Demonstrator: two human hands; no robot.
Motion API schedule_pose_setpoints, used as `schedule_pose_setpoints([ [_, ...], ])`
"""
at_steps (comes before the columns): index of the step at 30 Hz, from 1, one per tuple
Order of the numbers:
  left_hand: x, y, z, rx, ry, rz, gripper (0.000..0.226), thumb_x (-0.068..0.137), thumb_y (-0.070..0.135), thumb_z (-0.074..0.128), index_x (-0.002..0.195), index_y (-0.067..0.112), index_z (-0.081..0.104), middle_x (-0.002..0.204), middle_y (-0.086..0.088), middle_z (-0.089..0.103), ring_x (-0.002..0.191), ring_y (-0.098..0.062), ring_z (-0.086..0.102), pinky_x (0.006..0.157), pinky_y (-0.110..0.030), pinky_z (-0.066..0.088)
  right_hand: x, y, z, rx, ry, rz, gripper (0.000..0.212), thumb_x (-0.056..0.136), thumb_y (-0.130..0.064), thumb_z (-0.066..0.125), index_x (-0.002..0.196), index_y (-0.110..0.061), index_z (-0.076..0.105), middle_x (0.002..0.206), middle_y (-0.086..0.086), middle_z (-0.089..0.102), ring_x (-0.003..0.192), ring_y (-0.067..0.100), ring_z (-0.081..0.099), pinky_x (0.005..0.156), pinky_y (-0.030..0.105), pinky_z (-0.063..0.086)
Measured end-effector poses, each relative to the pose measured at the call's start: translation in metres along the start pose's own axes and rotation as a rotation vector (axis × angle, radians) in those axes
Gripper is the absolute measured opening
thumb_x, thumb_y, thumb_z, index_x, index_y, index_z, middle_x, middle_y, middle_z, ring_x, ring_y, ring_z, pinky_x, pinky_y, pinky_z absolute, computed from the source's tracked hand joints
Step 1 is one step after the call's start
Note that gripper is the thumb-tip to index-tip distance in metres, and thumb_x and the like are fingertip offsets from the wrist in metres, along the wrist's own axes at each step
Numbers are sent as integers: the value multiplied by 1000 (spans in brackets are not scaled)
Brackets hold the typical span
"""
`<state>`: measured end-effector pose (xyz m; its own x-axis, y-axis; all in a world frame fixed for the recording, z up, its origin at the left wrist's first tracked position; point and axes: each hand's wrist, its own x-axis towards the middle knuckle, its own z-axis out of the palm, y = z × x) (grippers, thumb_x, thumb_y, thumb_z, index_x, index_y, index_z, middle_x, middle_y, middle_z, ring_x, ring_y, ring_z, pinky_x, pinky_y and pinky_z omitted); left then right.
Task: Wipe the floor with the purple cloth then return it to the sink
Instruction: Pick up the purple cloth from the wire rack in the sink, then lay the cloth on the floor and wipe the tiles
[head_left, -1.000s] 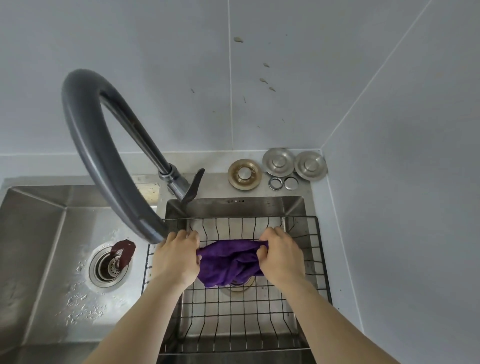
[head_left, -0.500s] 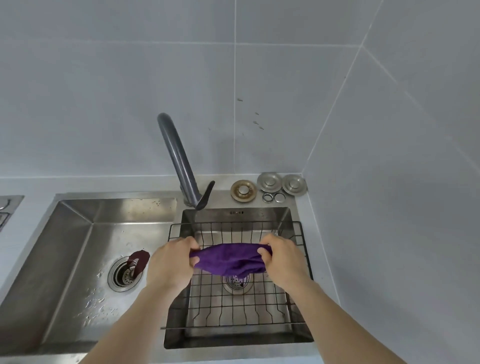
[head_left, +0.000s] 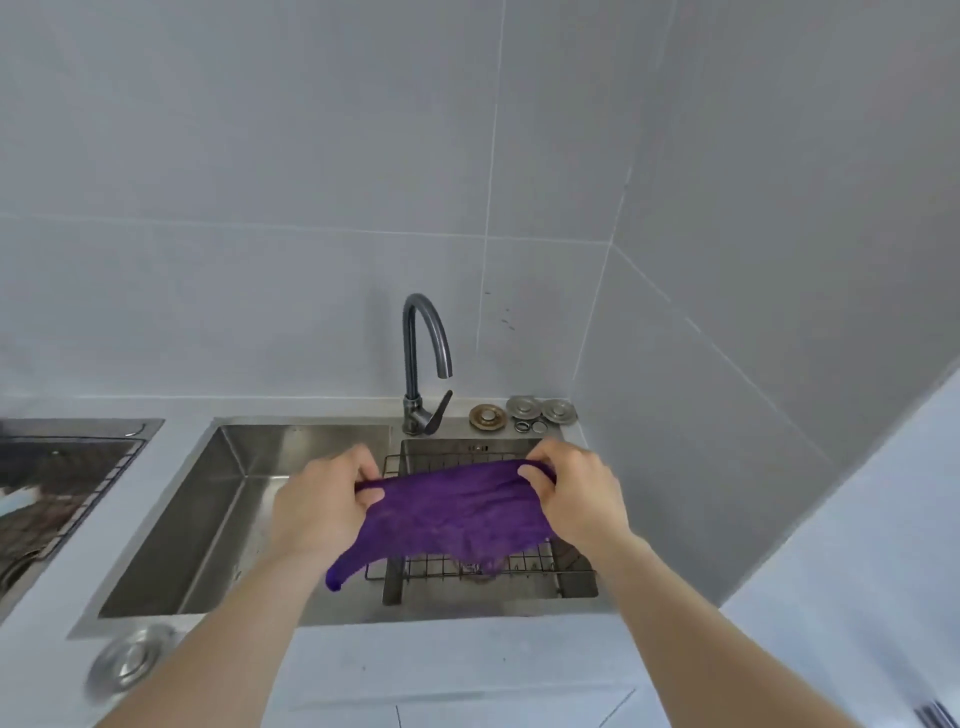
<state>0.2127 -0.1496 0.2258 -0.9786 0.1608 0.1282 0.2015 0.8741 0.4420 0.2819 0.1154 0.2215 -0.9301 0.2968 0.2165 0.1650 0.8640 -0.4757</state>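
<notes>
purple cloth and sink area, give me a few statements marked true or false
1. Both hands hold the purple cloth by its upper edge. True: the left hand and the right hand each pinch one end.
2. The cloth lies flat on the floor. False: it hangs spread between the hands, above the wire rack in the sink.
3. Water is running from the faucet. False: no stream shows at its spout.
4. Round metal drain covers sit on the ledge right of the faucet. True.
5. The wire rack is in the left basin. False: it sits in the smaller right basin.
</notes>
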Motion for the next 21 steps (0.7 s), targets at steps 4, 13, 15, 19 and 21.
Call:
schedule_pose_setpoints([
  [4, -66, -3, -48, -55, 110, 57, 11, 87, 27, 72, 89, 32, 62, 92, 12, 69, 80, -18, 59, 68, -32, 44, -65, -36, -37, -9, 124, -61, 11, 98, -34, 61, 103, -24, 65, 100, -1, 72, 90, 30, 64, 68, 38, 48],
  [13, -178, -5, -113, -57, 155, 71, 18, 82, 36, 77, 84, 34, 59, 85, 17, 71, 85, -22, 67, 70, -34, 48, -186, -74, -86, 20, 175, -42, 12, 98, -37, 61, 98, -25, 64, 97, -2, 70, 88, 31, 63, 71, 39, 51],
  [15, -197, -5, -121, -67, 155, 67, 18, 82, 37, 77, 83, 33, 60, 84, 16, 71, 85, -22, 67, 70, -35, 49, -205, -76, -94, 18, 160, -32, 14, 98, -40, 60, 99, -26, 64, 94, -4, 70, 87, 30, 62, 72, 39, 50],
  [19, -229, -1, -124, -60, 150, 74, 19, 81, 38, 78, 83, 33, 60, 82, 16, 70, 82, -22, 67, 70, -35, 49, -234, -72, -105, 6, 140, -22, 15, 98, -41, 60, 99, -27, 66, 84, -7, 64, 83, 29, 61, 69, 36, 47],
  [21, -243, 5, -124, -50, 145, 76, 19, 81, 38, 78, 84, 32, 60, 82, 15, 70, 82, -22, 67, 70, -34, 48, -245, -68, -110, 11, 142, -12, 15, 98, -41, 61, 99, -27, 66, 84, -7, 65, 81, 28, 59, 68, 35, 45],
])
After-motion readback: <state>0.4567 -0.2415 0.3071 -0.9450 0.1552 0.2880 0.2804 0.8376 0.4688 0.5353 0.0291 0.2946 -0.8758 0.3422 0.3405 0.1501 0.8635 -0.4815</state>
